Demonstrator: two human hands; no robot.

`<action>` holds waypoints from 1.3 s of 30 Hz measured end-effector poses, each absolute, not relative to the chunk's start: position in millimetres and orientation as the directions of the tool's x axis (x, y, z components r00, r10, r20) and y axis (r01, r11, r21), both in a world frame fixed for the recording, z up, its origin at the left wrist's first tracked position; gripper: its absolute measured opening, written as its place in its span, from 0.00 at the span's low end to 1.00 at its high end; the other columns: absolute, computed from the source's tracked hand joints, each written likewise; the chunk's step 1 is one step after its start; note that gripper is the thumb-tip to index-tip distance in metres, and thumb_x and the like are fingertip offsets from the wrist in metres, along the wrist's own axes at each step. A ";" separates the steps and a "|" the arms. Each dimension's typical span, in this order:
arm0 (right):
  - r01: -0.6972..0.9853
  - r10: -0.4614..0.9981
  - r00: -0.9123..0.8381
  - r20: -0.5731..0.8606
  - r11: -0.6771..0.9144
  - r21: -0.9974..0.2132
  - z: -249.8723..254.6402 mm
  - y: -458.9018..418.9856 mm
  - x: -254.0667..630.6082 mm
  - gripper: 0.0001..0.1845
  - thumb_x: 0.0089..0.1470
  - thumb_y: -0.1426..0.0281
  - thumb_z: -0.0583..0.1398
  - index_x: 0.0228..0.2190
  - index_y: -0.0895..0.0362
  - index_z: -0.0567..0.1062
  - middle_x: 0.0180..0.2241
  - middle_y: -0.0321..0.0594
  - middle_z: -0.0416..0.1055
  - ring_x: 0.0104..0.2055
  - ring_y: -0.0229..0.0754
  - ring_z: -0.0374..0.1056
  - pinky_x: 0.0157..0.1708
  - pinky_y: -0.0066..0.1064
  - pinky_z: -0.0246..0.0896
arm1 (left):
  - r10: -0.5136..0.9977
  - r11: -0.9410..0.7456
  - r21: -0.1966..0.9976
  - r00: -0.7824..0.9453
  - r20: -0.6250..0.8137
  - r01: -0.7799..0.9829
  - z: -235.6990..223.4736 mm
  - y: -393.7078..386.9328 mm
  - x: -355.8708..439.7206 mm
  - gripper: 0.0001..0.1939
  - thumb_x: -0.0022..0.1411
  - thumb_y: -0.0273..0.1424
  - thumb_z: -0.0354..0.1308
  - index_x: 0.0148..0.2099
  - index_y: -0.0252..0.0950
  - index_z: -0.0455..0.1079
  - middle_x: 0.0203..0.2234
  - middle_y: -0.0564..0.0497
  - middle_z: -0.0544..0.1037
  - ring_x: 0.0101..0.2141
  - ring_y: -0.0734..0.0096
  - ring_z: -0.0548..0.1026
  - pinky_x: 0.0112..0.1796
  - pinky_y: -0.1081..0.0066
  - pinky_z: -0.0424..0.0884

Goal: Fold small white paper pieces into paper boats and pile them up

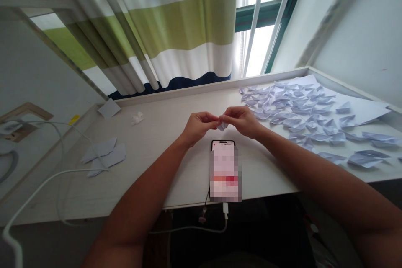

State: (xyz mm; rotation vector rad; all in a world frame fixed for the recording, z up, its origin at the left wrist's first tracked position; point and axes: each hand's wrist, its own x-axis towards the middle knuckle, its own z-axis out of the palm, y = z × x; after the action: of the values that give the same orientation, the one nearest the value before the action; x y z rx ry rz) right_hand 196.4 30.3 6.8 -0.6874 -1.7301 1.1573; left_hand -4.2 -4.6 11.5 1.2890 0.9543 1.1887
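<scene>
Between my two hands, above the white desk, is a small folded piece of white paper (pixel 222 126). My left hand (pixel 201 126) pinches its left side with thumb and fingertips. From the other side, my right hand (pixel 240 120) grips it, thumb and fingers closed. The fingers cover most of the paper, so its full shape is hidden. Just below the hands lies a phone (pixel 224 171) with its screen lit and partly blurred. Right of my right hand spreads a pile of many folded paper boats (pixel 292 104).
Square paper sheets (pixel 109 157) lie on the desk (pixel 150 134) at the left, with another sheet (pixel 109 109) and a crumpled scrap (pixel 137 118) farther back. A white cable (pixel 56 176) loops across the left side. Large paper (pixel 361 104) lies under the boats. A curtain (pixel 182 21) hangs behind.
</scene>
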 end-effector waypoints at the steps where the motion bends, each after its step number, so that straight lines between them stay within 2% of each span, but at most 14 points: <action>1: -0.055 0.825 -0.432 0.365 0.380 -0.923 6.4 30.6 196.2 0.26 0.51 0.45 0.74 0.28 0.56 0.81 0.27 0.40 0.81 0.30 0.43 0.77 0.32 0.36 0.74 | 0.980 -0.089 0.989 0.168 0.108 -0.116 11.5 -4.6 -3.6 0.19 0.44 0.38 0.83 0.34 0.34 0.83 0.31 0.46 0.86 0.33 0.65 0.82 0.42 0.63 0.77; 5: -0.098 0.826 -0.462 0.321 0.313 -0.945 2.7 32.2 194.4 0.28 0.49 0.45 0.76 0.32 0.56 0.79 0.30 0.39 0.81 0.32 0.42 0.77 0.34 0.36 0.76 | 0.992 -0.082 0.987 0.083 0.094 -0.137 10.5 -3.6 -1.9 0.18 0.47 0.39 0.81 0.35 0.35 0.82 0.31 0.48 0.85 0.34 0.66 0.81 0.43 0.63 0.75; 11: -0.069 0.831 -0.461 0.312 0.316 -0.946 -2.6 33.9 192.8 0.28 0.47 0.47 0.77 0.34 0.56 0.79 0.30 0.40 0.80 0.33 0.43 0.77 0.36 0.38 0.76 | 0.998 -0.014 0.988 0.060 0.023 -0.154 7.9 -1.3 -4.0 0.17 0.46 0.39 0.80 0.36 0.37 0.82 0.33 0.49 0.85 0.35 0.67 0.80 0.38 0.68 0.71; 15: -0.001 0.833 -0.446 0.327 0.366 -0.931 -3.7 33.9 192.7 0.27 0.48 0.46 0.76 0.32 0.56 0.81 0.28 0.38 0.78 0.30 0.41 0.73 0.33 0.37 0.73 | 0.993 -0.113 0.992 0.034 0.115 -0.050 6.6 -1.8 -3.1 0.16 0.49 0.40 0.79 0.37 0.37 0.84 0.32 0.49 0.85 0.33 0.69 0.78 0.35 0.69 0.69; 19: -0.009 0.824 -0.460 0.331 0.369 -0.929 -2.6 32.9 193.2 0.27 0.47 0.47 0.77 0.31 0.56 0.81 0.28 0.38 0.78 0.31 0.41 0.73 0.35 0.37 0.73 | 0.975 -0.221 0.975 0.013 0.220 0.017 5.4 -1.5 -1.7 0.17 0.51 0.44 0.78 0.35 0.37 0.85 0.30 0.49 0.85 0.31 0.69 0.75 0.34 0.68 0.70; 25: 0.015 0.830 -0.468 0.305 0.352 -0.936 2.1 31.7 194.9 0.29 0.53 0.42 0.71 0.28 0.56 0.79 0.27 0.40 0.78 0.29 0.41 0.73 0.31 0.35 0.69 | 0.978 -0.207 0.975 -0.001 0.207 -0.079 4.8 1.9 -4.4 0.18 0.49 0.45 0.80 0.35 0.38 0.84 0.31 0.50 0.85 0.32 0.70 0.76 0.35 0.68 0.70; 29: 0.058 0.813 -0.446 0.374 0.443 -0.895 3.8 30.7 195.5 0.28 0.57 0.44 0.69 0.25 0.55 0.75 0.24 0.37 0.74 0.27 0.40 0.68 0.29 0.34 0.65 | 0.970 -0.245 0.970 0.003 0.245 -0.005 3.0 2.9 -5.6 0.18 0.50 0.46 0.79 0.35 0.37 0.84 0.30 0.50 0.84 0.31 0.70 0.75 0.35 0.69 0.70; 32: 0.168 0.784 -0.403 0.472 0.571 -0.804 3.1 30.5 196.2 0.27 0.61 0.48 0.67 0.23 0.54 0.71 0.22 0.34 0.70 0.26 0.38 0.64 0.28 0.33 0.62 | 0.961 -0.275 0.957 -0.005 0.277 0.090 3.0 2.0 -5.1 0.19 0.53 0.47 0.78 0.36 0.37 0.83 0.24 0.52 0.80 0.27 0.72 0.73 0.31 0.70 0.67; 35: 0.199 0.718 -0.394 0.573 0.676 -0.709 1.2 31.4 195.9 0.26 0.65 0.49 0.65 0.25 0.54 0.71 0.25 0.35 0.71 0.28 0.40 0.66 0.32 0.36 0.67 | 0.973 -0.228 0.974 0.047 0.227 0.013 6.3 0.0 -4.5 0.23 0.53 0.50 0.78 0.38 0.36 0.81 0.22 0.53 0.79 0.23 0.74 0.72 0.28 0.70 0.66; 39: 0.124 0.664 -0.401 0.631 0.722 -0.681 -1.9 33.7 194.8 0.21 0.66 0.50 0.65 0.31 0.53 0.77 0.34 0.39 0.76 0.35 0.44 0.72 0.40 0.41 0.74 | 0.969 -0.210 0.975 0.119 0.218 -0.078 12.3 -3.4 -4.5 0.24 0.53 0.50 0.79 0.38 0.35 0.80 0.28 0.49 0.84 0.27 0.71 0.78 0.32 0.69 0.72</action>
State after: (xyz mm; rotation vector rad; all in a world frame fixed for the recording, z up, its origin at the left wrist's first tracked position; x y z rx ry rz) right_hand 194.8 33.7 -1.9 -0.6072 -1.9207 0.6744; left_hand -4.5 -3.4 12.3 1.3729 0.9568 1.2978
